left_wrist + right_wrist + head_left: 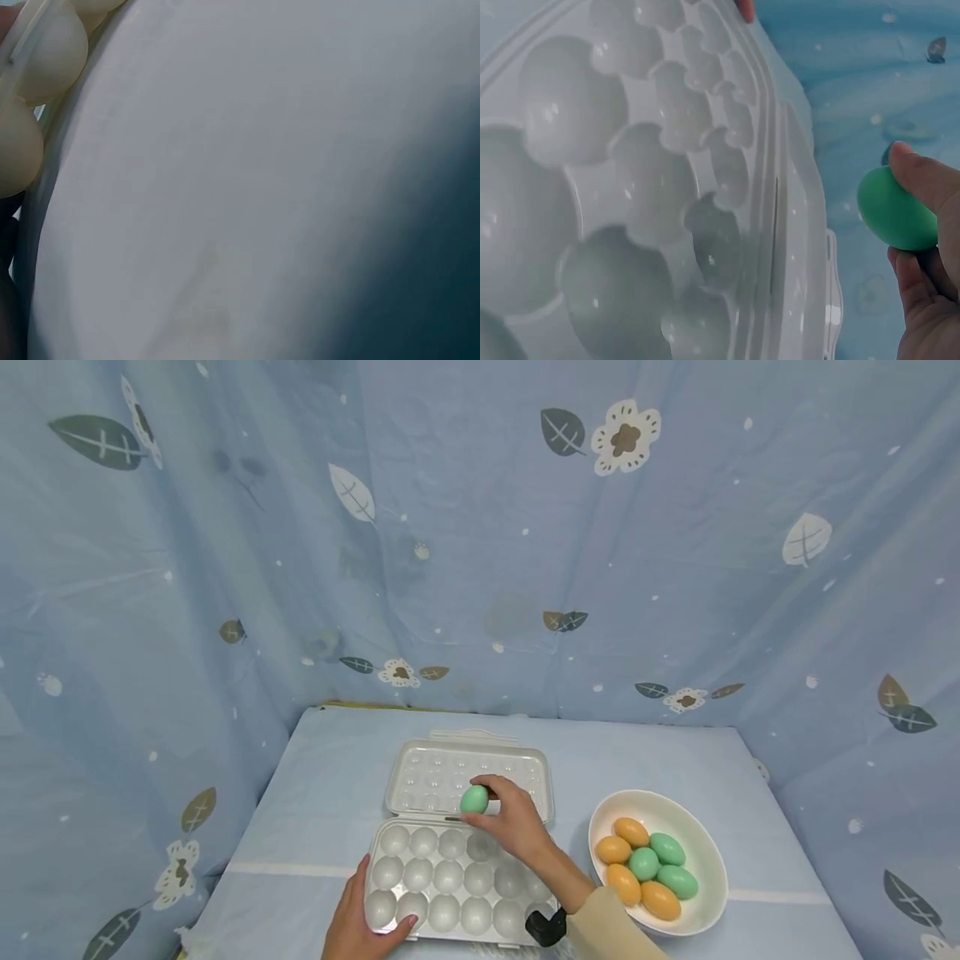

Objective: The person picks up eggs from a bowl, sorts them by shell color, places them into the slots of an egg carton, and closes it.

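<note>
My right hand (516,820) pinches a green egg (474,799) between thumb and fingers, above the hinge side of an open egg carton (433,852). In the right wrist view the green egg (894,210) is off the surface, beyond the carton's rows of round hollows (652,180). My left hand (362,917) holds the carton's near left corner, thumb over the front edge and fingers along the left side. The left wrist view shows mostly pale cloth, with the undersides of the carton's cups (52,56) at the upper left. The hollows that show hold no eggs.
Right of the carton stands a white bowl (708,868) with several orange eggs (622,883) and green eggs (677,881). The carton's lid (408,777) lies folded back on the cloth-covered table (322,793). A patterned blue curtain (480,568) hangs behind and at both sides.
</note>
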Motion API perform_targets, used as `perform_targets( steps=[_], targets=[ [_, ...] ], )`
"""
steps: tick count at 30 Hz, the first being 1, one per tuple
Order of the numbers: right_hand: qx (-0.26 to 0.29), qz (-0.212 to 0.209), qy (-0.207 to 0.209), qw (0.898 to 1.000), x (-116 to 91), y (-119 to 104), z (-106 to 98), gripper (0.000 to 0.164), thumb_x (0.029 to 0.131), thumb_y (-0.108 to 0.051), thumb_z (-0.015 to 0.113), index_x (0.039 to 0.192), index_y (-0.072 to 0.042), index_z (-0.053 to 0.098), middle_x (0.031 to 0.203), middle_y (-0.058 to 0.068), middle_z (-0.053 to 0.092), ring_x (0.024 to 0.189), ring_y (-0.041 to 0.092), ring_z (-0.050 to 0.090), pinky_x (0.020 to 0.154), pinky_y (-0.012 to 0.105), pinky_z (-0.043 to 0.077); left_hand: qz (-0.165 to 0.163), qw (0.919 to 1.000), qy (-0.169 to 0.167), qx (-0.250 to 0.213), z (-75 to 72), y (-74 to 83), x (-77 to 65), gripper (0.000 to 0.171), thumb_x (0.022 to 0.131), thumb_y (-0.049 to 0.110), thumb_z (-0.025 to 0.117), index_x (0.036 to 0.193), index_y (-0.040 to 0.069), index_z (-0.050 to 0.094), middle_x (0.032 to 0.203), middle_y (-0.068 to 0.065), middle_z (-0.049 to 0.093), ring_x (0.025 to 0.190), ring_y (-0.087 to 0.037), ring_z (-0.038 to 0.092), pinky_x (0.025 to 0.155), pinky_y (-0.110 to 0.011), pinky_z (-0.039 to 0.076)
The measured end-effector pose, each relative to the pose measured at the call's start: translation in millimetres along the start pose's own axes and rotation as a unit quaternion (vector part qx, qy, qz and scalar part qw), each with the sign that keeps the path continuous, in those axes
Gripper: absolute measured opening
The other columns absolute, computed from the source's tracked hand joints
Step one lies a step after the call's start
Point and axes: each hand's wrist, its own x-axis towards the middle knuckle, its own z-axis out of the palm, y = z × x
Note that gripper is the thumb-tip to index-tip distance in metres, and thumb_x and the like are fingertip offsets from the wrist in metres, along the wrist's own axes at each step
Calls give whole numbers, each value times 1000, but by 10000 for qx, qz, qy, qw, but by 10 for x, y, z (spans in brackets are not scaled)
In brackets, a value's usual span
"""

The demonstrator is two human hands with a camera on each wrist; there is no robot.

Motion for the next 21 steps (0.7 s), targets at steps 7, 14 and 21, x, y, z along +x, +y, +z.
perform_targets(
  steps=[7, 14, 21],
  targets=[
    [73, -20, -149, 9999, 35, -76, 270, 52, 84, -30, 88, 128, -10, 68, 118, 1, 71, 102, 19, 68, 85, 38, 59, -55, 10000, -33, -16, 5, -14, -6, 123, 66, 58, 92, 156, 1, 31, 134, -20, 58, 113, -32, 65, 91, -55, 56],
    [-62, -145, -218, 9996, 52, -126, 478, 52, 82, -25, 90, 126, -10, 69, 118, 3, 72, 103, 18, 68, 85, 29, 58, -291, 9994, -190, 43, 9, -7, 1, 123, 67, 63, 90, 156, 4, 30, 135, -18, 58, 113, -30, 64, 92, -54, 56],
    [-244, -257, -346, 9988, 99, -195, 654, 50, 82, -22, 89, 127, -12, 69, 121, 1, 72, 105, 16, 65, 87, 29, 56, -254, 9996, -59, 108, 0, 7, 5, 120, 66, 59, 92, 155, 4, 33, 133, -17, 60, 110, -29, 66, 87, -51, 57]
  ],
)
